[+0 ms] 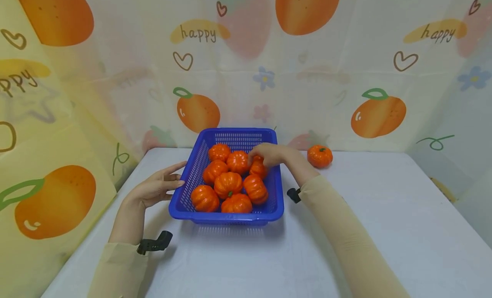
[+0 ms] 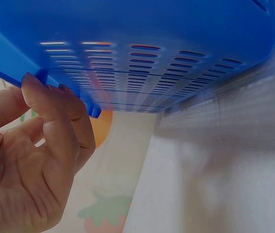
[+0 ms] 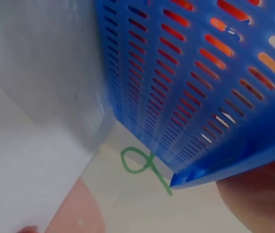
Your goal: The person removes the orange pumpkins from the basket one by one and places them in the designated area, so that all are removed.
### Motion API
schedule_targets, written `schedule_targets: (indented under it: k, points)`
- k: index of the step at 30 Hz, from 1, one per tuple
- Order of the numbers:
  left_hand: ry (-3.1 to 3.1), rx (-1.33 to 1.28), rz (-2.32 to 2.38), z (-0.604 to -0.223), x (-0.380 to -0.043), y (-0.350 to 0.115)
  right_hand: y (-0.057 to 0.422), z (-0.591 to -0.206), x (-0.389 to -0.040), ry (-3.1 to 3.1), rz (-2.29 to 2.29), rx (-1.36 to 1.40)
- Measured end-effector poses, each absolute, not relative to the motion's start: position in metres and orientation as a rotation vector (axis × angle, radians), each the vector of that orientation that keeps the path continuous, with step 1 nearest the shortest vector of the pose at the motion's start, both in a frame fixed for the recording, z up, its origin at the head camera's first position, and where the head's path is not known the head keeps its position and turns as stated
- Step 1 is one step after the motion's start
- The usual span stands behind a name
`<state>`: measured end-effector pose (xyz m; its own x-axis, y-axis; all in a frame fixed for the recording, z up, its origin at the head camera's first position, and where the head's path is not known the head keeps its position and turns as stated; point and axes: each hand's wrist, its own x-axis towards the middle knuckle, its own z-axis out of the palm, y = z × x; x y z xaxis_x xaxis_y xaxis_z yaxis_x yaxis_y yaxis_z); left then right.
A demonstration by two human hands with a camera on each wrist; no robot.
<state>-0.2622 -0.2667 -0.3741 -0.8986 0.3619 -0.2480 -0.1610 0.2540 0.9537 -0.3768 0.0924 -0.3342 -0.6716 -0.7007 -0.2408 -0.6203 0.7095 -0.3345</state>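
Observation:
A blue slotted plastic basket (image 1: 226,217) stands on the white table and holds several small orange pumpkins (image 1: 228,185). My left hand (image 1: 157,187) grips the basket's left rim, fingers bent at its edge; in the left wrist view this hand (image 2: 50,141) shows below the blue rim. Over the right side wall reaches my right hand (image 1: 269,153), its fingers bent down around a pumpkin (image 1: 258,170) inside the basket. The fingertips there are partly hidden. In the right wrist view, the slotted wall (image 3: 176,87) hides most of that hand (image 3: 259,199).
Another orange pumpkin (image 1: 320,156) lies on the table to the right of the basket, near the back edge. A printed cloth (image 1: 246,76) with fruit and hearts hangs behind and at the sides. White tablecloth (image 1: 384,225) extends to the right.

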Motion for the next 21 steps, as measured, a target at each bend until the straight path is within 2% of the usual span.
schedule_targets:
  k: [7,21]
  points:
    - [2.107,0.174,1.682,-0.373,-0.261,-0.265,0.1,-0.334,-0.378,2.533,-0.413,-1.007]
    - [2.111,0.165,1.675,-0.373,-0.263,-0.266,0.107,-0.322,-0.376,2.482,-0.585,-1.13]
